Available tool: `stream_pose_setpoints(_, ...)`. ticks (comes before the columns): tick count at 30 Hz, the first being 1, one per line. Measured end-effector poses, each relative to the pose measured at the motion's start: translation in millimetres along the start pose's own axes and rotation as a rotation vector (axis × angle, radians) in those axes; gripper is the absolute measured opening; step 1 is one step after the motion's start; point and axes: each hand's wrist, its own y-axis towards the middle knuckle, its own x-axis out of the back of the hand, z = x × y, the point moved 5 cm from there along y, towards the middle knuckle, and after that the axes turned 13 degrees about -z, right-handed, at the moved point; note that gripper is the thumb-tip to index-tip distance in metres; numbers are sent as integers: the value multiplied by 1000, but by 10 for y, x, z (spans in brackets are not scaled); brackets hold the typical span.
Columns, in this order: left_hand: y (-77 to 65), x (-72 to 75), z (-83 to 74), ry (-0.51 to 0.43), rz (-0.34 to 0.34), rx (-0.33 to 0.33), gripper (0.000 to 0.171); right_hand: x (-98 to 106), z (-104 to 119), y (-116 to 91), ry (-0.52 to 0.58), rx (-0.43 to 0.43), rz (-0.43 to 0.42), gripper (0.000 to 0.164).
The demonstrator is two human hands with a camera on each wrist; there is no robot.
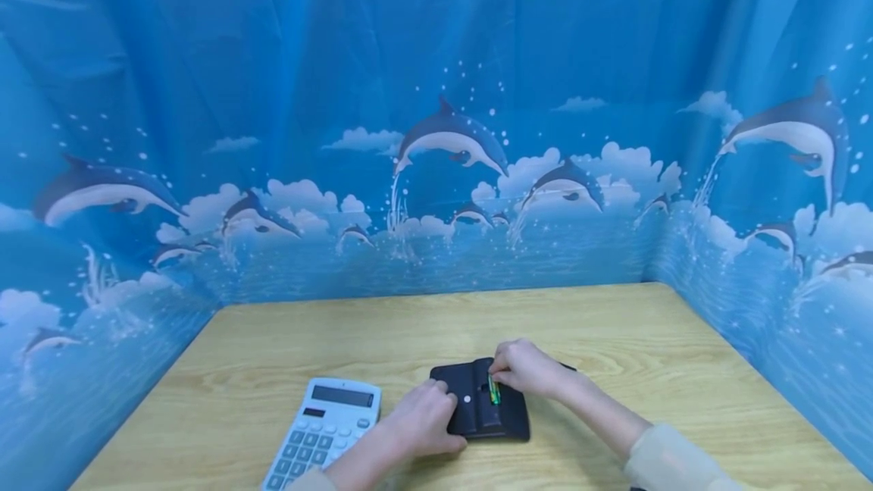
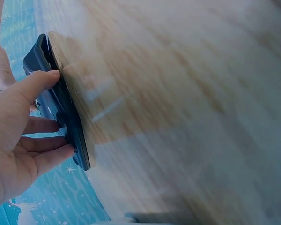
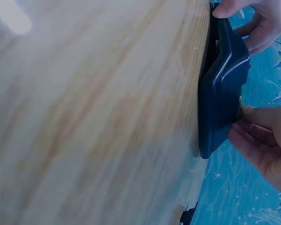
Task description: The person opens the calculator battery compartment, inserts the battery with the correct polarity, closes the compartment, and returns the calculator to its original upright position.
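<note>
A flat black device lies on the table, its raised middle strip holding a battery slot and a white round dot beside it. My left hand grips the device along its left side, thumb at the near edge and fingertips farther up; the left wrist view shows thumb and fingers spanning the device. Between the thumb and fingertips of my right hand is the end of a green battery, at the slot. In the right wrist view the battery is mostly hidden behind the device's raised part.
A light blue calculator lies left of my left forearm, which covers its corner. A small black piece shows past my right wrist. The wooden table meets a blue dolphin-print curtain at its back and sides.
</note>
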Motion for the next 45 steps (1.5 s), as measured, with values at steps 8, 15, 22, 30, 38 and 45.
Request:
stream_pose_setpoints(8,12,-24,-7,-8,20,14,48,-24,-78,4,41,-127,-7,3)
stream_pose_setpoints(15,20,-16,-8,-15,18,18,48,-27,-124,20,77,-146,-20,4)
stream_pose_setpoints(22,30,-12,2,-12,24,31,48,-29,-155,24,117,-140,-33,6)
stream_pose_setpoints(30,29,-5,-9,-22,28,37,48,-18,-148,18,173,-154,-31,6)
stream_pose_setpoints(38,26,1,15,-44,24,40,48,-14,-142,26,160,-148,-26,5)
stream_pose_setpoints(45,27,-10,25,-49,41,50,49,-24,-125,23,119,-115,-20,3)
